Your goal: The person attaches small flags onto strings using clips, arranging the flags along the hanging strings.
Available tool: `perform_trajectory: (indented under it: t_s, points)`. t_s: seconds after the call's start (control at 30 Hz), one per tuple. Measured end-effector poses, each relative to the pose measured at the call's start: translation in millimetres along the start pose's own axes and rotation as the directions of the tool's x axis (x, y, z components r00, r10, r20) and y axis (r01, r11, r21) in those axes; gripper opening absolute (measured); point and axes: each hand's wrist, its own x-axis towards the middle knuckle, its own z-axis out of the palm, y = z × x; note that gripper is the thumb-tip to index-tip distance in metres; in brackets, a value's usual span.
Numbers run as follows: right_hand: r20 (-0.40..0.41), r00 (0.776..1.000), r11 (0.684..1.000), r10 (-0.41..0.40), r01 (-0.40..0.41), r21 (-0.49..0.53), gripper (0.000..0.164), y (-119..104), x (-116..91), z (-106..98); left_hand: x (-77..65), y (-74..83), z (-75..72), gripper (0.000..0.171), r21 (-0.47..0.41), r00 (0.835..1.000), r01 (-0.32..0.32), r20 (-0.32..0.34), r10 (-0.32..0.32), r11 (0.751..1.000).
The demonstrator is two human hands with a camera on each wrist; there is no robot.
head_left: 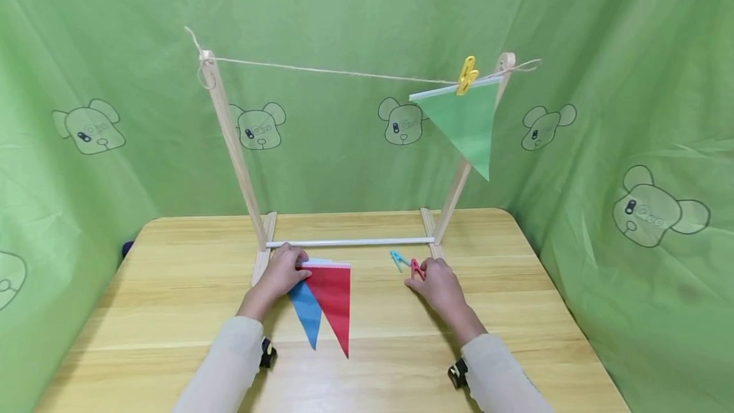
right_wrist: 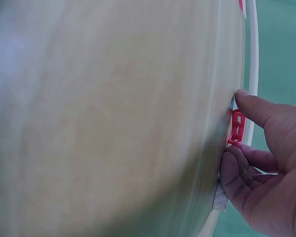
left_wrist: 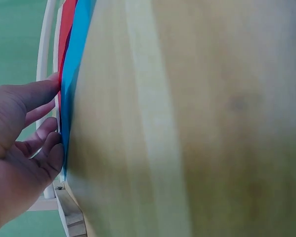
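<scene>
My left hand [head_left: 282, 271] pinches the upper left corner of a red pennant [head_left: 337, 292] with a white top edge, its thumb over the cloth. A blue pennant [head_left: 307, 312] lies partly under the red one and that hand. In the left wrist view, fingertips stand right at the edges of the red pennant [left_wrist: 66, 24] and the blue pennant [left_wrist: 74, 69]. My right hand [head_left: 440, 285] is at a red clothespin [head_left: 416, 268] on the table. In the right wrist view, thumb and fingers are spread on either side of the clothespin [right_wrist: 237, 127], with a gap at the thumb.
Beside the red clothespin lies a blue clothespin [head_left: 399, 260]. Behind the hands, a wooden stand [head_left: 236, 139] with a white crossbar [head_left: 355, 242] carries a string [head_left: 321, 70]. A yellow clothespin [head_left: 467, 75] holds a green pennant [head_left: 467, 116] on it. A green curtain surrounds the table.
</scene>
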Motion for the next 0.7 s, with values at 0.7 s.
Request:
perform_trajectory:
  t_s: [0.7]
  points:
    - [-0.011, 0.999, 0.999, -0.037, 0.037, 0.004, 0.041, 4.3, -0.4, -0.5, 7.0, -1.1, -2.2, 0.021, 0.047, 0.997, 0.024, 0.074, -0.027, 0.999]
